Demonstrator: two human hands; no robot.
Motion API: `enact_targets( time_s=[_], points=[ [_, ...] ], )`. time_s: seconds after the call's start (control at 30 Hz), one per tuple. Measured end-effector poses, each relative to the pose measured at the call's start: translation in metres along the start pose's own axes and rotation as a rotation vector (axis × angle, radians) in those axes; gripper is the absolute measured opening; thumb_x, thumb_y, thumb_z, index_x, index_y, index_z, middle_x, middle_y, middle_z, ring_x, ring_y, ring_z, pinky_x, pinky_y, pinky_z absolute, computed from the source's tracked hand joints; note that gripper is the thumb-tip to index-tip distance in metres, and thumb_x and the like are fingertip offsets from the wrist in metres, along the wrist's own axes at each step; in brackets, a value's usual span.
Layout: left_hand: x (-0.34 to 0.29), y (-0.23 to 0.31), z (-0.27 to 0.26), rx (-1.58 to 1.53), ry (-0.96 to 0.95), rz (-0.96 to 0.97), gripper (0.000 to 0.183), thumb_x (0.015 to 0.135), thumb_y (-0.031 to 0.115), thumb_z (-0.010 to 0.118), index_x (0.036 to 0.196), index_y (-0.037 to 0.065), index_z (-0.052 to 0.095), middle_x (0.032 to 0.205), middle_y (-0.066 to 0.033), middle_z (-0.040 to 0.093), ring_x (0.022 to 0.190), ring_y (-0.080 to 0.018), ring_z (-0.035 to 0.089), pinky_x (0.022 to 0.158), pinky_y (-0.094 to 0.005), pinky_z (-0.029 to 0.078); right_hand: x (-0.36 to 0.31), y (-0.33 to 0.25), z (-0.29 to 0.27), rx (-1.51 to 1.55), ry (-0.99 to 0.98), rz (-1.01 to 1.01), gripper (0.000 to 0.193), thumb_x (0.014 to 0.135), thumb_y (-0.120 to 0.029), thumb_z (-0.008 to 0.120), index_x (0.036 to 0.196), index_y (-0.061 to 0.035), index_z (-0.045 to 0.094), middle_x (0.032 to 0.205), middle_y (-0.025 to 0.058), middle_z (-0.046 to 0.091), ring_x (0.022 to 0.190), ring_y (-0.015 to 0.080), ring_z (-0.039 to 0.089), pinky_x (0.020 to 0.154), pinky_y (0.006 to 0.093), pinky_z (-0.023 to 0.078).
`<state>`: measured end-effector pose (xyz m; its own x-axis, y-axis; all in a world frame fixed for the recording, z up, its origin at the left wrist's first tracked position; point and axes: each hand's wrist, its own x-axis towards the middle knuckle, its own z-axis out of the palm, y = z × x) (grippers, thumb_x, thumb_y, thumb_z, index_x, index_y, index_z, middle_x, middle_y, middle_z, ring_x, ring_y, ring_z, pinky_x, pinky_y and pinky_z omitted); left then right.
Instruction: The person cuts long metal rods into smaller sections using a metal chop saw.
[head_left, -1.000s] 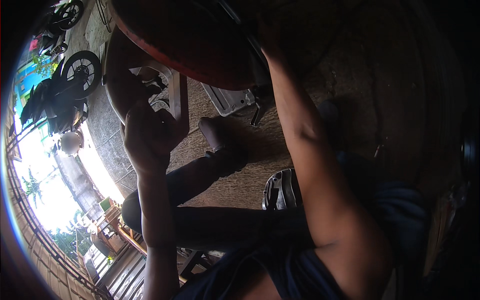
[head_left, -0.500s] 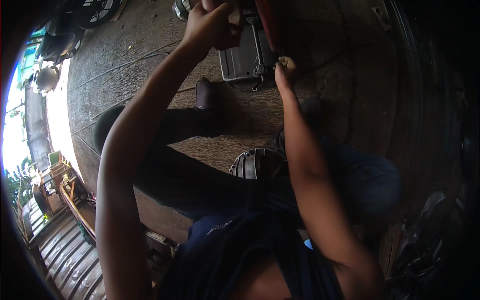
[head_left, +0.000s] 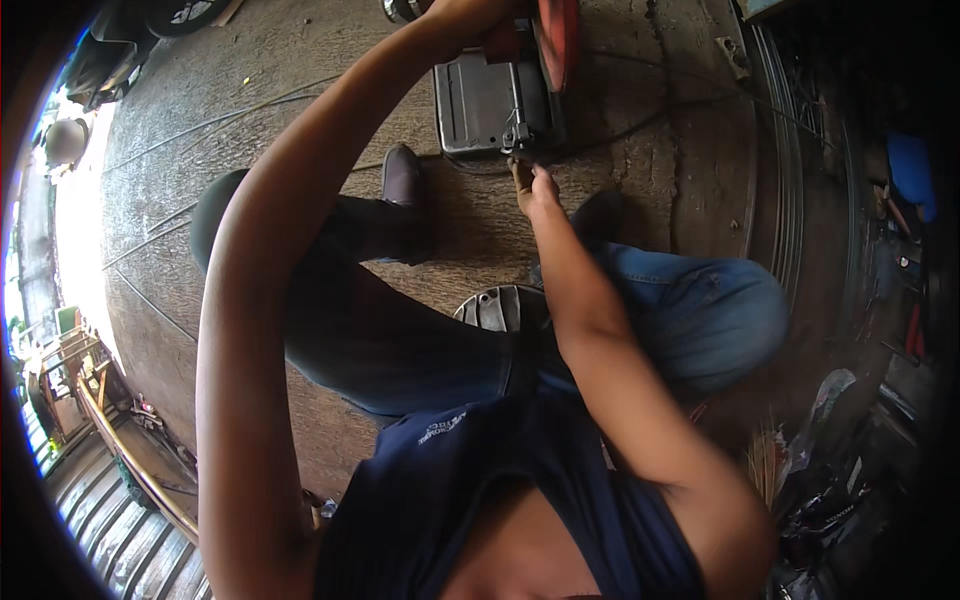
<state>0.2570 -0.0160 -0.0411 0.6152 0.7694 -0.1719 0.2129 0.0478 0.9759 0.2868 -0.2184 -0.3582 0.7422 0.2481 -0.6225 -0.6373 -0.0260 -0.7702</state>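
Note:
A cut-off saw stands on the floor ahead of me, with a dark metal base and a red guard. Along the base runs a clamp screw. My left hand reaches to the upper part of the saw; the picture's top edge cuts off its fingers. At the near end of the base, my right hand has its fingers closed on the clamp's crank handle, which they partly cover.
A ribbed round metal housing lies between my legs. Cables cross the worn floor. Long metal rods lie along the right side, near assorted tools and a blue object. A wheel is at the far left.
My right hand has moved left and toward me, onto the crank handle at the end of the clamp screw. My left hand has shifted up and right in the picture. The view has brightened.

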Motion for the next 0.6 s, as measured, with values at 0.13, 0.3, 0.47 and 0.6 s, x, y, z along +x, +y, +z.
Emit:
enact_targets(
  time_s=[0.13,0.3,0.47,0.6],
  points=[
    [-0.003,0.008,-0.003,0.072,-0.054,-0.007,0.048,0.078,0.029,0.066,0.111,-0.004,0.058,0.091,-0.0122,0.064,0.076,-0.0200,0.063,0.062,-0.0322,0.051,-0.013,0.019,0.000,-0.828,0.138,-0.536,0.045,0.081,-0.022,0.070,0.113,0.0044,0.051,0.107,0.0209,0.055,0.092,0.0346,0.059,0.074,0.0391,0.054],
    [-0.006,0.010,-0.005,0.091,-0.064,0.015,0.051,0.077,0.030,0.065,0.114,-0.004,0.057,0.092,-0.0143,0.064,0.076,-0.0212,0.064,0.062,-0.0322,0.051,-0.017,0.002,0.014,-0.860,0.039,-0.614,0.043,0.078,-0.029,0.076,0.100,0.0033,0.058,0.086,0.0151,0.060,0.080,0.0313,0.061,0.076,0.0390,0.053],
    [-0.007,0.011,-0.007,0.018,-0.096,-0.010,0.049,0.078,0.030,0.065,0.113,-0.003,0.057,0.091,-0.0136,0.064,0.071,-0.0211,0.063,0.058,-0.0329,0.051,-0.006,-0.013,-0.014,0.645,-0.441,0.543,0.045,0.095,-0.043,0.051,0.092,0.0005,0.062,0.091,0.0174,0.068,0.087,0.0281,0.067,0.079,0.0389,0.057],
    [-0.007,0.013,-0.007,0.040,-0.139,-0.003,0.043,0.078,0.030,0.065,0.106,-0.002,0.060,0.085,-0.0110,0.063,0.067,-0.0201,0.062,0.056,-0.0322,0.050,-0.003,0.012,-0.013,0.639,-0.144,0.535,0.037,0.096,-0.036,0.053,0.094,0.0000,0.061,0.090,0.0165,0.066,0.083,0.0298,0.067,0.079,0.0451,0.058]
  ],
)
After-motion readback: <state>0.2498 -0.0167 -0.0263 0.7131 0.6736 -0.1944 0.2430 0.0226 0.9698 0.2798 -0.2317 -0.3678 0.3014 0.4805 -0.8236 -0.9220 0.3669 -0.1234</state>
